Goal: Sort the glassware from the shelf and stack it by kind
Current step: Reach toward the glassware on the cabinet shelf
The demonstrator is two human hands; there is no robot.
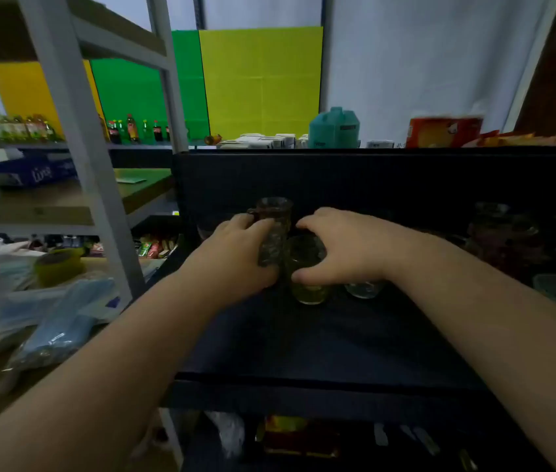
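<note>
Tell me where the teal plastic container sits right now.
The teal container stands on top of the dark shelf unit, right of centre, between white boxes and a red package.

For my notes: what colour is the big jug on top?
Teal jug, clearest in the head view.

Bare forearms — seemingly no sleeves, rings.

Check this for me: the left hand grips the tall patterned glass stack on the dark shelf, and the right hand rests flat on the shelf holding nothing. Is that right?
Not quite. The head view shows the right hand curled over a short clear glass, gripping it, not resting flat and empty. The rest stands: the left hand grips the tall patterned glass stack on the dark shelf.
</note>
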